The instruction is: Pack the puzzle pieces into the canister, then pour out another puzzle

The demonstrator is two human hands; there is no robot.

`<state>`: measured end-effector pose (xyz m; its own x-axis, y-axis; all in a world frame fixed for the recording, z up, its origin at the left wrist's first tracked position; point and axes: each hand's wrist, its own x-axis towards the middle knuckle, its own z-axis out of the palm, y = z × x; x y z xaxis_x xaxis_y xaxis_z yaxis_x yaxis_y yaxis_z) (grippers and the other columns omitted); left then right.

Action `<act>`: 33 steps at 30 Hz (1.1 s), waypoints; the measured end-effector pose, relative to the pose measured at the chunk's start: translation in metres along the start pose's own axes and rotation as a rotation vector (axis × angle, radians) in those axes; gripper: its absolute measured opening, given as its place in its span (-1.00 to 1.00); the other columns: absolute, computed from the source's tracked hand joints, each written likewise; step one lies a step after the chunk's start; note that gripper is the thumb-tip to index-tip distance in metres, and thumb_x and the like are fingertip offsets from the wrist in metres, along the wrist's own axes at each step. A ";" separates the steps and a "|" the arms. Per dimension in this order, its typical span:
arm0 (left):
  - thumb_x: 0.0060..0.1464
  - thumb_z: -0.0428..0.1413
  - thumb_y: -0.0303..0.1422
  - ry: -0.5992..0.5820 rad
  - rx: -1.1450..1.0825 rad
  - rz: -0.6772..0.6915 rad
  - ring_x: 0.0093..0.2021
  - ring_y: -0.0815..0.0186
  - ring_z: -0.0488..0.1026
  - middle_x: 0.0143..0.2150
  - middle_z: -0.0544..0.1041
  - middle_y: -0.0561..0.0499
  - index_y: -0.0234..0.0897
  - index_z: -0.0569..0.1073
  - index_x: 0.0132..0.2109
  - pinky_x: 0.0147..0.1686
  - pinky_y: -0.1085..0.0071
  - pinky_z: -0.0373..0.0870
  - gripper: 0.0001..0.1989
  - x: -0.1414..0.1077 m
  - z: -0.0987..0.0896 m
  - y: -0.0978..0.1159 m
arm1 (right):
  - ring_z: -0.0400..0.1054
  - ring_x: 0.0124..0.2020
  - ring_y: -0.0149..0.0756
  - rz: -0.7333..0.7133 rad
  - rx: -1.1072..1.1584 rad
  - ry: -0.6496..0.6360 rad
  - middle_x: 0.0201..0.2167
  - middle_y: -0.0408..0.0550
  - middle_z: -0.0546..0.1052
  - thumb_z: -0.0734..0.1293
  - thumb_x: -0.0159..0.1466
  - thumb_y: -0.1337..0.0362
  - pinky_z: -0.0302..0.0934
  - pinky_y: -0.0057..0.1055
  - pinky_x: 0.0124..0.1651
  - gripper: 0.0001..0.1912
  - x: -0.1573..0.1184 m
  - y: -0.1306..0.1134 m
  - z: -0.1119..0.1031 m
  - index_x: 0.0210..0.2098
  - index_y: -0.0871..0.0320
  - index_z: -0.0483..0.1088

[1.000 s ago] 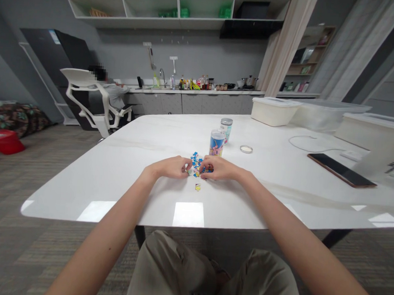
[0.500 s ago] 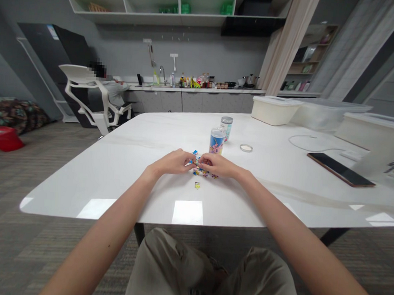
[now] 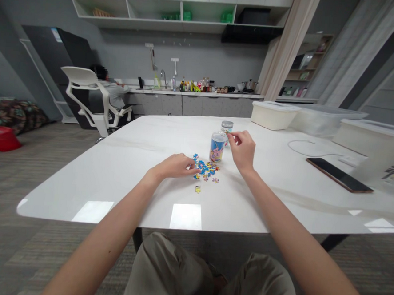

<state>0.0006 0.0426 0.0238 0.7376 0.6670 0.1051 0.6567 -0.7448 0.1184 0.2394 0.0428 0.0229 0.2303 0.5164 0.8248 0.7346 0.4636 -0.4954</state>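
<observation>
Small jigsaw puzzle pieces (image 3: 207, 169) lie in a loose pile on the white table, mostly blue with some pink and yellow. My left hand (image 3: 176, 166) rests at the pile's left edge, thumb and forefinger a little apart and touching the pieces. My right hand (image 3: 244, 151) is raised beside a clear jar (image 3: 217, 148) with a blue and pink picture. Its thumb and forefinger pinch a small puzzle piece (image 3: 227, 132) near the jar's rim. A single yellow puzzle piece (image 3: 198, 189) lies apart, nearer to me.
A second jar (image 3: 227, 124) with a silver lid stands behind the first, partly hidden. To the right lie a phone (image 3: 338, 175) and a white cable (image 3: 300, 149). Lidded plastic boxes (image 3: 274, 115) stand at the back right. A person (image 3: 115, 93) sits in a white chair beyond the table.
My right hand has risen from the pile to the jar's top, carrying a puzzle piece. The pile is now uncovered, and the silver ring on the table is hidden behind this hand.
</observation>
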 end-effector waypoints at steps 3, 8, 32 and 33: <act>0.21 -0.05 -0.07 0.005 0.027 0.025 -0.52 0.37 0.32 -0.55 0.45 0.02 -0.25 0.49 -0.41 -0.46 0.44 0.08 -0.58 0.000 0.002 -0.002 | 0.26 -0.40 -0.28 0.047 -0.054 -0.010 -0.49 -0.10 0.36 0.29 0.28 0.12 0.16 -0.31 -0.22 -0.73 0.005 0.007 0.003 -0.36 0.16 0.53; 0.22 -0.05 -0.08 -0.001 0.044 0.034 -0.51 0.38 0.34 -0.52 0.48 0.02 -0.26 0.48 -0.41 -0.47 0.46 0.06 -0.58 0.000 0.001 0.000 | 0.28 -0.39 -0.28 0.054 -0.069 -0.079 -0.44 -0.06 0.38 0.24 0.30 0.15 0.18 -0.30 -0.20 -0.69 0.005 0.012 0.008 -0.29 0.18 0.57; -0.20 0.26 0.07 -0.176 -0.156 -0.003 -0.51 0.37 0.28 -0.53 0.41 0.09 -0.24 0.44 -0.45 -0.48 0.44 0.09 -0.55 -0.002 -0.002 0.008 | 0.32 -0.45 -0.39 0.071 0.074 -1.389 -0.46 -0.13 0.50 0.50 -0.04 0.08 0.15 -0.46 -0.38 -0.64 -0.009 -0.005 -0.014 -0.34 0.19 0.49; -0.14 0.22 0.07 -0.165 -0.148 0.000 -0.52 0.37 0.28 -0.55 0.40 0.09 -0.24 0.44 -0.45 -0.48 0.44 0.09 -0.56 -0.002 -0.001 0.008 | 0.31 -0.44 -0.39 0.078 0.079 -1.397 -0.46 -0.13 0.50 0.50 -0.04 0.09 0.16 -0.46 -0.38 -0.64 -0.009 -0.004 -0.014 -0.33 0.19 0.50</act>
<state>0.0041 0.0353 0.0254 0.7614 0.6459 -0.0560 0.6353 -0.7261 0.2629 0.2429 0.0262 0.0208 -0.5834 0.8016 -0.1310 0.7012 0.4157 -0.5792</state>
